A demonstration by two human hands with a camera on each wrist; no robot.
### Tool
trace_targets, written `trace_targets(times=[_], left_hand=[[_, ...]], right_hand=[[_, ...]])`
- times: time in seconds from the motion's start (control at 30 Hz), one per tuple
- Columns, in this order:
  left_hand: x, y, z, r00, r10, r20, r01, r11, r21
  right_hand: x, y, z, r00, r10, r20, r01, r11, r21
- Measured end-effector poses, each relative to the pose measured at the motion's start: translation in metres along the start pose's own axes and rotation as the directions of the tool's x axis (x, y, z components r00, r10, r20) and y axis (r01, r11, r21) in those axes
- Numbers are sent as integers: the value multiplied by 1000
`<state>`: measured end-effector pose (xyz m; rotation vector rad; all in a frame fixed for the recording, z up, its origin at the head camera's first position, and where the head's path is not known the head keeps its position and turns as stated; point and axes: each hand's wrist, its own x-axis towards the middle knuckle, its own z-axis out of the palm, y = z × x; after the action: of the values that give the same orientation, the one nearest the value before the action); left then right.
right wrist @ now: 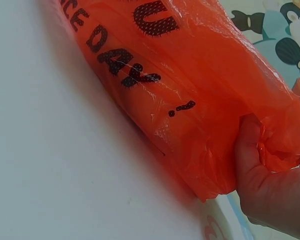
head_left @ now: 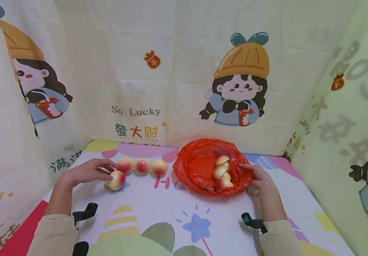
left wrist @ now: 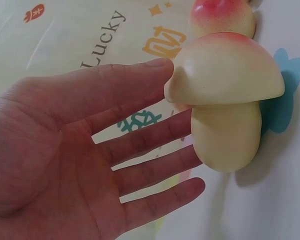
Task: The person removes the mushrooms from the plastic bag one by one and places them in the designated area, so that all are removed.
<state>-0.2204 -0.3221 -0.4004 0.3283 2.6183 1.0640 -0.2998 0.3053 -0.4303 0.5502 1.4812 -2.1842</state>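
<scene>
My left hand [head_left: 91,172] is at the left of the table, thumb and index finger pinching the upper rim of a mushroom [left wrist: 225,72]. It has a smooth cream cap blushed red and a thick pale stem, and lies tilted, stem to the left. The other fingers stretch out behind the stem. My right hand [head_left: 261,177] grips the right rim of a red plastic bag [head_left: 187,170], the thumb [right wrist: 249,142] pressed against its outer side. Inside the bag, several similar mushrooms [head_left: 220,172] lie piled up; the bag mouth gapes upward.
Three more red-blushed mushrooms form a row between my left hand and the bag: one on the left [head_left: 125,165], one in the middle [head_left: 142,165], one on the right [head_left: 159,167]. A printed cloth [head_left: 152,213] covers the table. Printed curtains [head_left: 184,71] hang behind and at both sides.
</scene>
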Motion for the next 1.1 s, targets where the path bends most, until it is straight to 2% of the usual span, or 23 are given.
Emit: trace_targets(times=[0.27, 0.47, 0.9, 1.1], left_hand=[[-3, -4, 0, 999, -26, -21, 26, 1000, -1], [-5, -1, 0, 999, -10, -30, 10, 1000, 20], [-8, 4, -2, 999, -33, 11, 33, 999, 42], [-10, 7, -3, 997, -60, 57, 58, 997, 51]], right_hand=[[1, 1, 2, 1000, 2, -11, -2, 1000, -12], [2, 2, 2, 1000, 5, -29, -6, 1000, -5], [3, 1, 0, 1000, 5, -21, -5, 1000, 27], [2, 0, 0, 1000, 15, -19, -14, 999, 29]])
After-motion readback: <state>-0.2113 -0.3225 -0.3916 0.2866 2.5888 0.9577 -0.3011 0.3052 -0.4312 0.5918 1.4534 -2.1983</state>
